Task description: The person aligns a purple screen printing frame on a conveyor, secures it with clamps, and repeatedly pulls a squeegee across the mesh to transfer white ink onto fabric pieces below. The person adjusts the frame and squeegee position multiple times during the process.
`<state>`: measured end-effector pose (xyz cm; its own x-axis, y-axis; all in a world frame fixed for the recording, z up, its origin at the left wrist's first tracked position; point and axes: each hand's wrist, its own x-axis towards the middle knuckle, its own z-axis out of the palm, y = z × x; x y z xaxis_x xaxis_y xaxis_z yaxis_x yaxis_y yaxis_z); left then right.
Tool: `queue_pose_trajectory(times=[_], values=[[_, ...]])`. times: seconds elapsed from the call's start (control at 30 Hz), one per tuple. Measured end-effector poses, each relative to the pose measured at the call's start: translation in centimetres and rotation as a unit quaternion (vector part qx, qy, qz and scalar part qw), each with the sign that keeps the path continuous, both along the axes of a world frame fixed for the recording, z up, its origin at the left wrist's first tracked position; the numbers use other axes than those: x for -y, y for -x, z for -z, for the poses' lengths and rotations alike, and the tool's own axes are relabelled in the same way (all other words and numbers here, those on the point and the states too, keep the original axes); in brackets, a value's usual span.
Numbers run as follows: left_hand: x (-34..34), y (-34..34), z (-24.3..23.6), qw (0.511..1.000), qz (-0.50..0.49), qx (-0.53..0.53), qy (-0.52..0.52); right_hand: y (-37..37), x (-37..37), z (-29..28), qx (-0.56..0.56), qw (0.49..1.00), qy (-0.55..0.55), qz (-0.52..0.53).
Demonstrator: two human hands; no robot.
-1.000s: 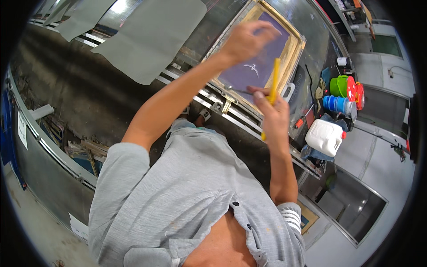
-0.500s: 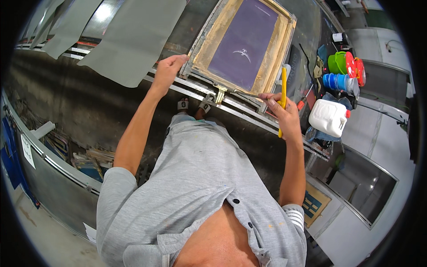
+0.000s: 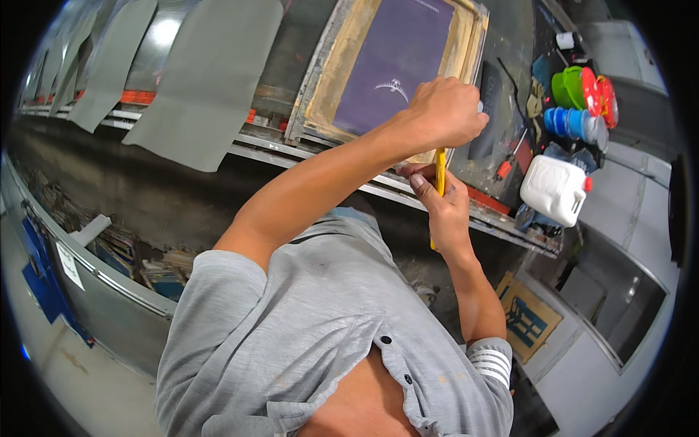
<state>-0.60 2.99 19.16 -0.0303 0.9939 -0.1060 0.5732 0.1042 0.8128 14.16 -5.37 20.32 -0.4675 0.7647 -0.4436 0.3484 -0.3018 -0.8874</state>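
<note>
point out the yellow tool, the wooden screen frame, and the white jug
yellow tool point(image 3: 440, 162): head view, upper shaft beside right hand's fingers.
wooden screen frame point(image 3: 342, 80): head view, left wooden rail.
white jug point(image 3: 552, 191): head view, middle of its side.

The screen frame point(image 3: 342, 80) lies on the long table point(image 3: 510, 44), beyond the fingers of both hands. The left hand point(image 3: 445, 111) sits closed over the frame's near right corner, and the right hand point(image 3: 440, 207) sits just below it, fingers point(image 3: 422, 183) wrapped around a squeegee point(image 3: 440, 169) standing on end. Right of the fingers (well apart from them) a jug point(image 3: 555, 189) rests at the table edge, with tubs point(image 3: 579, 87) behind it. Far left of the fingers, fabric sheets point(image 3: 204, 80) lie on the table.
</note>
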Motion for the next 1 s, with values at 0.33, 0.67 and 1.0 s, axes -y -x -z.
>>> queue_pose_trajectory(times=[0.33, 0.67, 1.0], values=[[-3.2, 0.0, -0.1, 0.995, 0.083, -0.025, 0.05, 3.4, 1.3, -1.1, -0.055, 0.986, 0.015, 0.156], [8.2, 16.4, 8.2, 0.873, -0.264, 0.401, -0.079, -0.2, 0.2, 0.0, -0.008, 0.997, -0.034, 0.067], [21.5, 19.0, 17.0, 0.827, -0.43, 0.358, 0.057, -6.0, 0.4, -4.4, -0.088, 0.964, -0.164, 0.189]])
